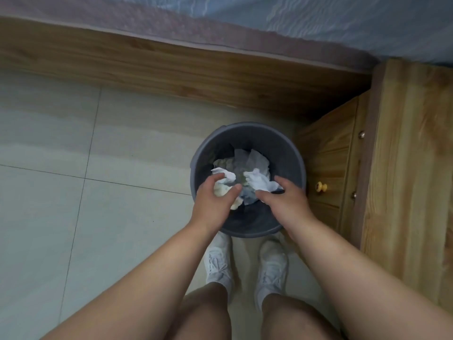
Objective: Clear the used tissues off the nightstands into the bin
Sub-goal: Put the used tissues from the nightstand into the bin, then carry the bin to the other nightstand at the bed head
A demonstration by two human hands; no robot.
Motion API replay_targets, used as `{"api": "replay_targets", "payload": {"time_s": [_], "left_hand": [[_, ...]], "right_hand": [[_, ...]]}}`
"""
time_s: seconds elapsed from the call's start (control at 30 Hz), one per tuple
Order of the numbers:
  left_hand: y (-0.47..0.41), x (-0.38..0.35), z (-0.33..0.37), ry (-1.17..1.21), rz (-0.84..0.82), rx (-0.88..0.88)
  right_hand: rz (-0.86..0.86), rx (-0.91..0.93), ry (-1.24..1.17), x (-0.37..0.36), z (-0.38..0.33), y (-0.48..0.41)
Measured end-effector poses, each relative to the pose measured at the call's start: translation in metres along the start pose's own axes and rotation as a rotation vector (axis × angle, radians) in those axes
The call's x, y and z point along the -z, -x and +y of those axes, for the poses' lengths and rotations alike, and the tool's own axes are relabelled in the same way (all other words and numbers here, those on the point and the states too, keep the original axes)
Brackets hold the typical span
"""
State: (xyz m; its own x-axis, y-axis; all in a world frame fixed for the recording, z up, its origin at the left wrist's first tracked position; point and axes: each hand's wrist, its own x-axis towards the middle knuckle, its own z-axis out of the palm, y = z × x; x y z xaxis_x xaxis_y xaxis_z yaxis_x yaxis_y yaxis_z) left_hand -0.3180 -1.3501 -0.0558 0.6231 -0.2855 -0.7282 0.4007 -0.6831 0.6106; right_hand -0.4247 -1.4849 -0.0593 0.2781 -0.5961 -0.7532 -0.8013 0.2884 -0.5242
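Both hands are low over the bin [290, 153], so nothing misses. The left hand [213, 201] curls round a wad [226, 177]. The right hand [284, 202] pinches a tissue [259, 184], possibly loosening already; it's hard to tell. The nightstand [404, 143] stands beside the bin.

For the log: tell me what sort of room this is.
Probably a bedroom: a bed runs along the top, a nightstand with drawers stands beside it, and a bin of tissues sits on the tiled floor.
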Motion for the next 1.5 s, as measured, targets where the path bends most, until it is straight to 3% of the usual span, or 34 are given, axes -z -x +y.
{"api": "replay_targets", "payload": {"time_s": [0.2, 0.37, 0.47, 0.57, 0.7, 0.9, 1.03, 1.3, 1.5], "left_hand": [[0.02, 0.013, 0.001, -0.028, -0.009, -0.056], [0.01, 0.046, 0.015, -0.093, 0.207, -0.193], [-0.009, 0.06, 0.016, -0.16, 0.297, -0.177], [-0.028, 0.062, 0.011, -0.226, 0.202, -0.064], [-0.042, 0.06, 0.001, -0.14, -0.03, 0.112], [-0.04, 0.067, -0.004, 0.107, -0.115, 0.214], [0.003, 0.099, 0.006, 0.184, -0.071, 0.215], [0.184, 0.194, 0.096, 0.333, 0.019, 0.255], [0.341, 0.267, 0.183, 0.447, 0.094, 0.168]], "right_hand": [[0.106, -0.019, -0.078, 0.016, 0.004, 0.023], [0.244, -0.044, -0.189, 0.033, 0.006, 0.036], [0.268, -0.141, -0.204, 0.027, 0.008, 0.029], [0.293, -0.271, -0.285, 0.015, 0.011, 0.014], [0.325, -0.356, -0.372, 0.001, 0.018, -0.009], [0.403, -0.182, -0.252, -0.001, 0.021, -0.011], [0.329, -0.058, -0.126, 0.016, -0.008, 0.032], [0.101, 0.231, 0.069, 0.097, -0.14, 0.195], [-0.068, 0.524, 0.127, 0.172, -0.249, 0.34]]}}
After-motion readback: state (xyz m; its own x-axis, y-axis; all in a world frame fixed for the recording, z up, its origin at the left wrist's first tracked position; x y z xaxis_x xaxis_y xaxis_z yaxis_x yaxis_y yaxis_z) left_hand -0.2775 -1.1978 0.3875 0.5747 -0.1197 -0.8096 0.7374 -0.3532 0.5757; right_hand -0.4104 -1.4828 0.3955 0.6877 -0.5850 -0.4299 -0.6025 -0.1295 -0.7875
